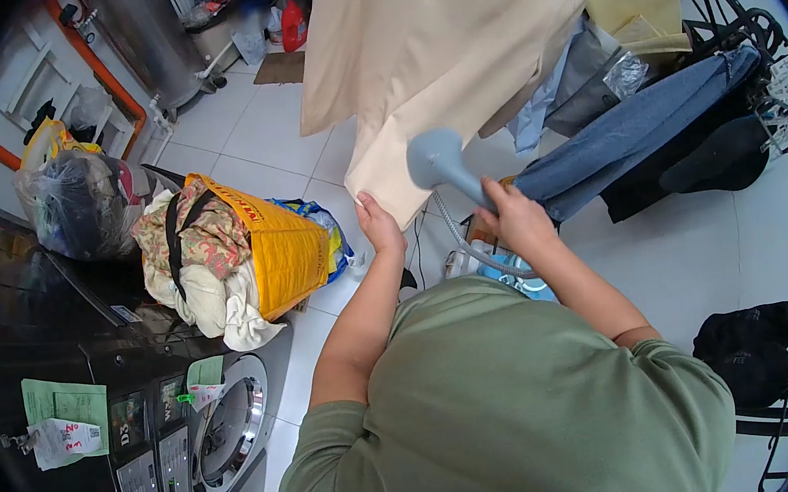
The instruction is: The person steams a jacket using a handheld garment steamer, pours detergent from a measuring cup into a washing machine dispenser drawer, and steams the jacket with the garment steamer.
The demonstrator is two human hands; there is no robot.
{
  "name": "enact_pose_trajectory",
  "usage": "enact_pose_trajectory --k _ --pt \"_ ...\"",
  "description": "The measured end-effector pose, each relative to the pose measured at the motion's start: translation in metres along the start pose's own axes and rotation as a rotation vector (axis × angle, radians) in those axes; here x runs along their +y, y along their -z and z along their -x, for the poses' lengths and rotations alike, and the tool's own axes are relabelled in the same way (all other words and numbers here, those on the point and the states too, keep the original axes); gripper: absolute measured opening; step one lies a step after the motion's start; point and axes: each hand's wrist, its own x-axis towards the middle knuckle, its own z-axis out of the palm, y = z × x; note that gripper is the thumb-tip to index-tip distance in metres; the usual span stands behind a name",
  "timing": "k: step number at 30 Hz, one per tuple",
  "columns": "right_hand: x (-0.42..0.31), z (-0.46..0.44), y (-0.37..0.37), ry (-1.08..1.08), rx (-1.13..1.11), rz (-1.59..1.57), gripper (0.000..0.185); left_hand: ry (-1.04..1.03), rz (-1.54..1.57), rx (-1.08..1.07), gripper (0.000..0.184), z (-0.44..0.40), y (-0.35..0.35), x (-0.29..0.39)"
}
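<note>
A large beige garment (449,38) hangs in front of me, its lower edge reaching down toward my hands. My left hand (379,225) grips the bottom corner of that cloth, with part of the fingers hidden behind it. In my right hand (518,220) is the handle of a blue-grey garment steamer (437,158). The steamer's round head lies against or just in front of the cloth; I cannot tell if it touches. A ribbed grey hose (463,239) curves down from the steamer and passes under my right forearm.
To the left, a yellow bag (290,257) full of clothes rests on black washing machines (129,370). A clear plastic bag (82,204) of laundry sits behind it. Jeans (633,139) and other clothes hang on black hangers (724,5) at right. A black cap (751,352) is lower right.
</note>
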Motion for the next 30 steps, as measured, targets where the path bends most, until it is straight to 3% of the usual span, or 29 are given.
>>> enact_pose_trajectory --k 5,10,17,30 --pt "0.037 -0.032 0.029 -0.126 0.243 0.018 0.046 -0.005 -0.03 -0.006 0.053 0.001 0.003 -0.004" --pt "0.041 -0.035 0.038 -0.099 0.311 0.007 0.046 0.012 0.04 -0.042 0.055 0.0 0.002 -0.009" --pt "0.013 -0.009 -0.004 0.01 -0.007 -0.005 0.051 0.021 0.034 -0.042 0.057 0.004 0.004 -0.002" --pt "0.062 -0.068 0.065 -0.1 0.454 -0.006 0.05 0.068 0.018 -0.047 0.055 0.009 0.003 0.009"
